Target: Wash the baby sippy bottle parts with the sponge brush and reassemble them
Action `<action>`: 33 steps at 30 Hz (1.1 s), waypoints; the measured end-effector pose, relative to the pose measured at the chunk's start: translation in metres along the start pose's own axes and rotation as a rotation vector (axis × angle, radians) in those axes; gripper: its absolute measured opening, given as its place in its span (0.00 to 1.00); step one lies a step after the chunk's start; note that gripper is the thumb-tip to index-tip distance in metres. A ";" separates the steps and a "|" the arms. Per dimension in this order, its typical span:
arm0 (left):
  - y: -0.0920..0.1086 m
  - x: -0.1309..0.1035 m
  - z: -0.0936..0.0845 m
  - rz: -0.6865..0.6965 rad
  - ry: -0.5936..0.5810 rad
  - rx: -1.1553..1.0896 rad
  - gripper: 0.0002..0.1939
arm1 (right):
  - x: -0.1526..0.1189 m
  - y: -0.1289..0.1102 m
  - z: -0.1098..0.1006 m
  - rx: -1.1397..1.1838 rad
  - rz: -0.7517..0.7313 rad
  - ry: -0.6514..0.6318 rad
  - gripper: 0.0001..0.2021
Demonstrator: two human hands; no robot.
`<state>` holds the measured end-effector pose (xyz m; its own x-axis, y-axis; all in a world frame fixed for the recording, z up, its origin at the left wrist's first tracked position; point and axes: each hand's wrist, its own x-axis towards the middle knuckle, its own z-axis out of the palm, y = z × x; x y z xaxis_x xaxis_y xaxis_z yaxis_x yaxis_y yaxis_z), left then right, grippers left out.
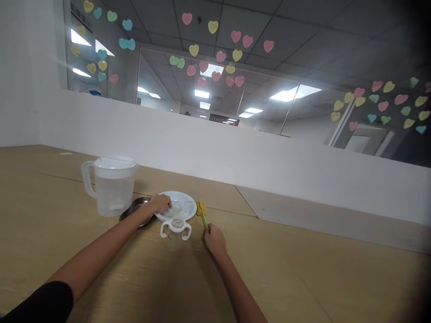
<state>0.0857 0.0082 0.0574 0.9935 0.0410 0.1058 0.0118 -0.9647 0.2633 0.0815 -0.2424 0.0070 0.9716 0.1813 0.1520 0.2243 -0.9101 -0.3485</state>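
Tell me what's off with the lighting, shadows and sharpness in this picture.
Head view: white rectangular ceiling lights glare in the glass panes; head view: a dark blurred band shades the right edge; head view: a soft shadow dims the tan tabletop below the clear bottle with white handles; head view: small clear details beside the bare left hand look too soft to identify.

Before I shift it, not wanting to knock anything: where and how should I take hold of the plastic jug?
Probably best with fingers through the handle, coming from the picture's left: the jug stands upright, its loop jutting that way, while the metal dish and left hand are on the other side.
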 end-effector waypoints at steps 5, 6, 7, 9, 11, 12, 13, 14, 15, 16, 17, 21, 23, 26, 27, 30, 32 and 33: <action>0.002 0.013 0.013 0.021 -0.111 0.024 0.17 | 0.000 0.000 -0.002 0.079 0.028 -0.006 0.14; 0.002 0.014 0.015 0.018 -0.119 0.034 0.16 | 0.001 0.001 -0.002 0.097 0.034 -0.006 0.14; 0.002 0.015 0.017 0.013 -0.120 0.046 0.16 | 0.001 0.001 -0.002 0.115 0.041 -0.003 0.14; 0.001 0.017 0.021 0.001 -0.106 0.075 0.14 | 0.003 0.002 -0.002 0.152 0.060 0.008 0.14; 0.000 0.019 0.023 -0.014 -0.077 0.103 0.12 | 0.005 0.005 -0.002 0.191 0.077 0.027 0.14; 0.000 0.019 0.023 -0.023 -0.064 0.115 0.12 | 0.006 0.007 -0.002 0.210 0.083 0.038 0.14; -0.001 0.019 0.023 -0.031 -0.055 0.125 0.11 | 0.007 0.008 -0.002 0.229 0.089 0.047 0.15; -0.001 0.019 0.023 -0.039 -0.049 0.131 0.10 | 0.008 0.009 -0.002 0.247 0.093 0.056 0.15; 0.000 0.019 0.023 -0.047 -0.045 0.136 0.10 | 0.009 0.010 -0.002 0.263 0.095 0.064 0.15; 0.000 0.019 0.022 -0.057 -0.042 0.140 0.09 | 0.010 0.010 -0.002 0.277 0.096 0.071 0.15; 0.001 0.019 0.022 -0.070 -0.039 0.143 0.09 | 0.010 0.011 -0.002 0.289 0.095 0.076 0.15; 0.006 0.018 0.021 -0.142 -0.042 0.144 0.10 | 0.011 0.011 -0.002 0.326 0.075 0.088 0.14; 0.007 0.018 0.019 -0.179 -0.037 0.138 0.10 | 0.010 0.012 -0.003 0.343 0.068 0.097 0.14; 0.006 0.018 0.013 -0.223 0.006 0.126 0.12 | 0.010 0.012 -0.005 0.363 0.071 0.119 0.14; 0.005 0.017 0.010 -0.231 0.026 0.119 0.12 | 0.010 0.012 -0.006 0.368 0.073 0.125 0.13; 0.001 0.016 0.000 -0.229 0.087 0.091 0.12 | 0.009 0.009 -0.007 0.432 0.066 0.130 0.12; -0.003 0.014 -0.005 -0.219 0.127 0.058 0.12 | 0.008 0.006 -0.007 0.515 0.047 0.144 0.13; -0.005 0.012 -0.007 -0.215 0.148 0.036 0.12 | 0.007 0.004 -0.007 0.551 0.035 0.159 0.14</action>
<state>0.0972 0.0150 0.0643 0.9406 0.2811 0.1907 0.2275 -0.9383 0.2606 0.0887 -0.2475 0.0127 0.9656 0.0575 0.2538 0.2394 -0.5784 -0.7798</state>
